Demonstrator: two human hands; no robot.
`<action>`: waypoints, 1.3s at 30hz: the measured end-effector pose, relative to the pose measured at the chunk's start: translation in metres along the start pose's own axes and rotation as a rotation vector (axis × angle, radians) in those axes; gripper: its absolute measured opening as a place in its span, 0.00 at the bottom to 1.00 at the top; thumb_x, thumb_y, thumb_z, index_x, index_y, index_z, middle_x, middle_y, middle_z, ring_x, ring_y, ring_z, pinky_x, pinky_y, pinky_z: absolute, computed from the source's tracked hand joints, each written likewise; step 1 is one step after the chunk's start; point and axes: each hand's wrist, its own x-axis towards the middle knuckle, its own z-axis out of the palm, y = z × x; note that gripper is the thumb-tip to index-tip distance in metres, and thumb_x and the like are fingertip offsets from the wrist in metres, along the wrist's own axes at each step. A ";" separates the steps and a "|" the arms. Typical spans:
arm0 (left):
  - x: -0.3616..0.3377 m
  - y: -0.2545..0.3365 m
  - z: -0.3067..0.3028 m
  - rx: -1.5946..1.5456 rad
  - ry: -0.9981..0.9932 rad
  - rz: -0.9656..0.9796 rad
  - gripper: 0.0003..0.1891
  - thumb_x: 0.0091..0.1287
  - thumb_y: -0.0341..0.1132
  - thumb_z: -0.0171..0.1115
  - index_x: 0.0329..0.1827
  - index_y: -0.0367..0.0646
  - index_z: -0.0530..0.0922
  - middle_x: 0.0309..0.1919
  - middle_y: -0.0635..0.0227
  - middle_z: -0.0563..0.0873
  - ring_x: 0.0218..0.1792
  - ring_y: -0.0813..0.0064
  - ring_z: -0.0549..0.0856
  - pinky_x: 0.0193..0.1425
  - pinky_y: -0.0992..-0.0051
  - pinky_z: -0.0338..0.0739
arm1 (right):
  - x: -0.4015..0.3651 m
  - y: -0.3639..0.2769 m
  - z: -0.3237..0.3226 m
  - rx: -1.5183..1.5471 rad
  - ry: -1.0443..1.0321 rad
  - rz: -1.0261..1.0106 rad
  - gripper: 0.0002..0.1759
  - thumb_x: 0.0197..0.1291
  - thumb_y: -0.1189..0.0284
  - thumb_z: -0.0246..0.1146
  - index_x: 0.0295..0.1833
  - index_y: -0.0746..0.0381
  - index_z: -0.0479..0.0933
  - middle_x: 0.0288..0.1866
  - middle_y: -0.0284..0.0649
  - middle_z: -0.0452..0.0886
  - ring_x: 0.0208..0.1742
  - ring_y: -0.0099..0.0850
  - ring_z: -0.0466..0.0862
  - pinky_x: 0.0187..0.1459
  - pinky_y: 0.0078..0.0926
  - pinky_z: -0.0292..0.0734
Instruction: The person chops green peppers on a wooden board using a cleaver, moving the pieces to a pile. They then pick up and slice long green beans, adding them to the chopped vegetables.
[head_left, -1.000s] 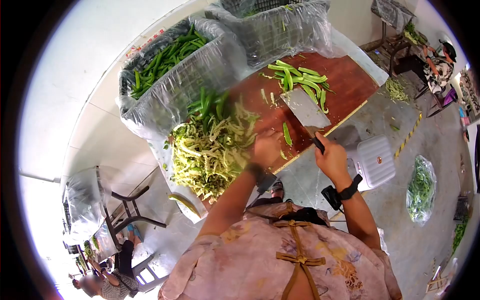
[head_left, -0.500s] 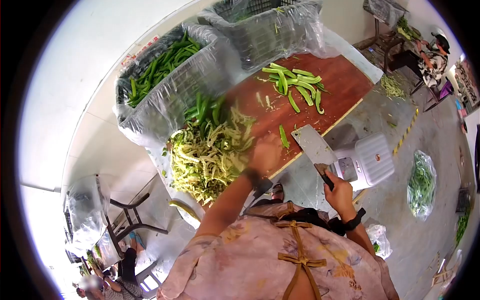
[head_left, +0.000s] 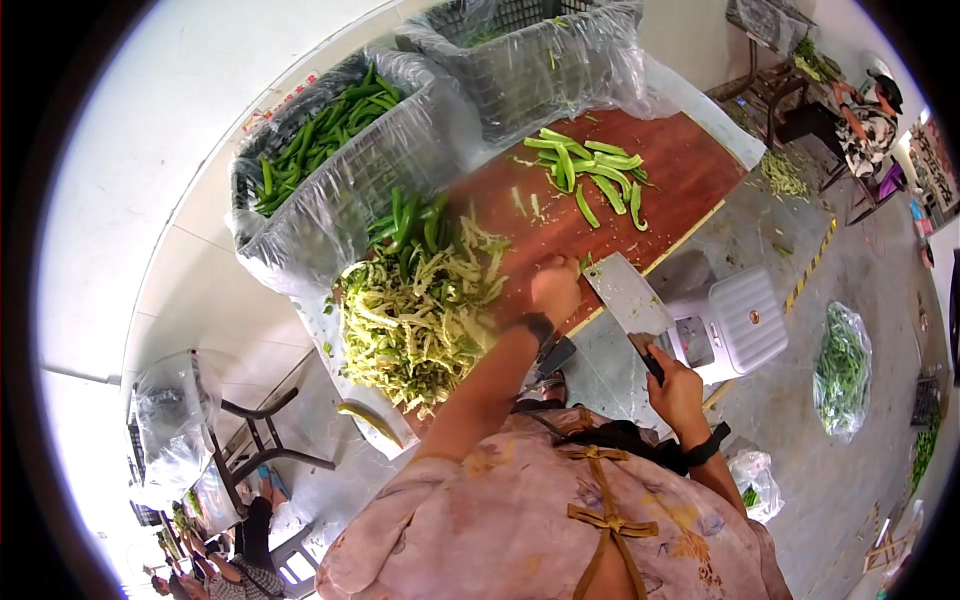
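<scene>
My right hand [head_left: 678, 390] is wrapped round the handle of a cleaver [head_left: 632, 298], whose wide blade lies over the board's front edge. Close to the blade's left corner is my left hand [head_left: 556, 288], fingers bunched around a green piece that shows only as a bit of green at the fingertips. Split green peppers [head_left: 590, 168] lie on the red-brown board [head_left: 690, 160] beyond the hands. To the left rises a heap of pale pepper cores and seeds [head_left: 415, 320], with whole green peppers [head_left: 410, 222] behind it.
A plastic-lined crate of green peppers [head_left: 330, 130] stands at the back left, another lined crate [head_left: 540, 70] beside it. A grey-white stool [head_left: 745, 320] is right of the cleaver. Bagged greens [head_left: 843, 370] lie on the floor. Other people sit at far right and lower left.
My left hand has moved right, toward the blade. The single pepper strip that lay beside the blade is now mostly hidden at my fingers. The cleaver has barely moved.
</scene>
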 end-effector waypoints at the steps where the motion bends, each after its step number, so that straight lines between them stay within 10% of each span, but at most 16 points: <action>1: 0.004 0.000 -0.001 0.001 0.003 -0.002 0.12 0.51 0.29 0.61 0.40 0.42 0.77 0.37 0.59 0.81 0.38 0.55 0.83 0.41 0.60 0.78 | 0.000 0.001 0.001 -0.001 0.005 -0.001 0.29 0.50 0.71 0.67 0.61 0.52 0.75 0.28 0.49 0.80 0.29 0.49 0.81 0.36 0.46 0.75; 6: 0.037 -0.022 -0.024 -0.050 0.339 0.036 0.09 0.55 0.33 0.62 0.39 0.44 0.78 0.40 0.60 0.80 0.42 0.57 0.82 0.43 0.59 0.78 | 0.001 0.002 -0.003 0.013 0.013 -0.010 0.29 0.50 0.72 0.67 0.61 0.52 0.75 0.29 0.49 0.80 0.29 0.49 0.81 0.33 0.44 0.76; 16: 0.021 -0.095 -0.041 0.579 0.134 -0.067 0.18 0.63 0.45 0.60 0.51 0.46 0.82 0.55 0.67 0.79 0.56 0.60 0.78 0.58 0.59 0.72 | 0.001 0.009 -0.001 0.040 -0.008 -0.006 0.30 0.49 0.73 0.68 0.61 0.52 0.74 0.29 0.49 0.80 0.28 0.49 0.81 0.32 0.43 0.76; 33: 0.027 -0.138 -0.101 0.430 0.001 -0.466 0.24 0.62 0.28 0.58 0.63 0.46 0.72 0.44 0.55 0.85 0.38 0.52 0.84 0.42 0.54 0.80 | 0.003 0.014 -0.001 -0.074 -0.001 0.006 0.31 0.47 0.73 0.66 0.62 0.53 0.72 0.27 0.47 0.79 0.26 0.47 0.80 0.29 0.44 0.75; 39: 0.018 -0.143 -0.094 -0.221 0.284 -0.474 0.26 0.61 0.34 0.65 0.63 0.45 0.72 0.44 0.54 0.84 0.34 0.58 0.85 0.38 0.54 0.80 | 0.008 0.009 -0.005 0.029 0.029 0.118 0.31 0.46 0.73 0.65 0.61 0.55 0.73 0.23 0.48 0.80 0.26 0.46 0.82 0.29 0.41 0.76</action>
